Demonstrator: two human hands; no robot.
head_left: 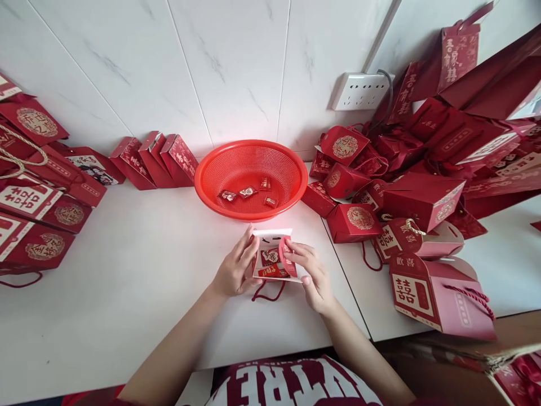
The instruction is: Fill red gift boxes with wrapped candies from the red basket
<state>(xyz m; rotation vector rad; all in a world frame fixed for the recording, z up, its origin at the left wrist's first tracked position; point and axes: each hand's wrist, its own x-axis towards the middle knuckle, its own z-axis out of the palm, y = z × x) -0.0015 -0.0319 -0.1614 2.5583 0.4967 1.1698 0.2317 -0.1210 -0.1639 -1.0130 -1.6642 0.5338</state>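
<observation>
A small open gift box (274,276) with a white inside stands in front of me on the table, with several wrapped sweets (270,264) in it. My left hand (236,264) is closed on the box's left wall, its fingertips at the rim. On the other side, my right hand (311,275) grips the right wall, its fingers pressing a red flap (288,256) inward and its thumb outside. A dark red cord (269,294) loops out from the box's near side. Just beyond it, a red plastic basket (251,215) holds several more wrapped sweets (248,192).
Red gift boxes are stacked at the left (46,214), and three narrow red boxes (155,160) lean near the wall. Many more boxes and bags (422,203) pile up on the right. A power strip (358,92) is on the wall; a cardboard carton (456,361) stands below right.
</observation>
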